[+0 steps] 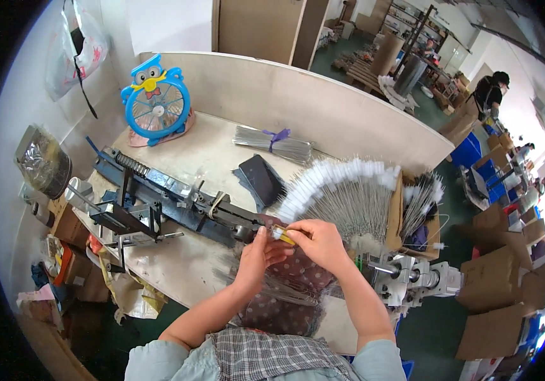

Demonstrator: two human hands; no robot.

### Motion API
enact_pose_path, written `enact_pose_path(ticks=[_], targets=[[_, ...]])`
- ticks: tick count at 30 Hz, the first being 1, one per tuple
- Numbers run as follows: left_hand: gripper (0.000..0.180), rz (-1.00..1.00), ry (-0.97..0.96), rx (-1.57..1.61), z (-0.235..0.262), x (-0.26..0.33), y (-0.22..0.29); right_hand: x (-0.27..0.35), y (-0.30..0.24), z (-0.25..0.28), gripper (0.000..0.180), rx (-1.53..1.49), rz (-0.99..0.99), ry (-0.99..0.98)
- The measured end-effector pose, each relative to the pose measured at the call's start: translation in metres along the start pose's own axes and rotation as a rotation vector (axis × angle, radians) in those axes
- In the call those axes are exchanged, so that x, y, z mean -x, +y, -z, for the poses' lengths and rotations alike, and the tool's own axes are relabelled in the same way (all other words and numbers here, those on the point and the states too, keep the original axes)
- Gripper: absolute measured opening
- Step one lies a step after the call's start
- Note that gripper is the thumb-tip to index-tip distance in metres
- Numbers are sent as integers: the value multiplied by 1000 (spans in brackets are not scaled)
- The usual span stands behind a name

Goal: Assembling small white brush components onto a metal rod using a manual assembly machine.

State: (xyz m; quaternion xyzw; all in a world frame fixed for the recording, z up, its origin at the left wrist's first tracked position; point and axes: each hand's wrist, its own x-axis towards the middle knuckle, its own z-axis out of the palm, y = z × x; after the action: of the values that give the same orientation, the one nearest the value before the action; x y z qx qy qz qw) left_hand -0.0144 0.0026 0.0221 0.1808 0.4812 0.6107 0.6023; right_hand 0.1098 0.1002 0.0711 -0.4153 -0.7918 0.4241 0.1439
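- At upper left, a blue bird-shaped fan (157, 112) stands on the desk (208, 152), behind the long metal rail fixture (177, 196), which slants down toward the centre.
- At centre, your left hand (255, 259) is beside the fixture's lower right end, thumb up and fingers curled to the right; you can't tell here whether they pinch anything.
- Just above it lies a dark flat slab (261, 181), and higher up a wire bundle (272, 145) with a purple tie.
- Right of your left thumb sits the small yellow piece (283, 235), its long axis running from upper left to lower right (its far end looks whitish).
- Your right hand (324, 244) is the nearer one: its thumb and forefinger pinch the piece's lower right end, so the piece points up-left, toward the fixture.
- Beyond, right of centre, white-tipped wires (348, 200) fan out beside a cardboard box (395, 219).
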Motion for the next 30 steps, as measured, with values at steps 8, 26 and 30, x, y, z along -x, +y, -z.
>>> enact_pose_path(ticks=[8,26,30], targets=[[36,-125,97,419,-10,1,-11,10,-11,-38,29,432,464,457],[4,-197,174,336,-26,2,-11,25,19,-13,24,412,606,497],[5,-201,169,336,-25,5,-8,26,9,-19,27,378,587,501]])
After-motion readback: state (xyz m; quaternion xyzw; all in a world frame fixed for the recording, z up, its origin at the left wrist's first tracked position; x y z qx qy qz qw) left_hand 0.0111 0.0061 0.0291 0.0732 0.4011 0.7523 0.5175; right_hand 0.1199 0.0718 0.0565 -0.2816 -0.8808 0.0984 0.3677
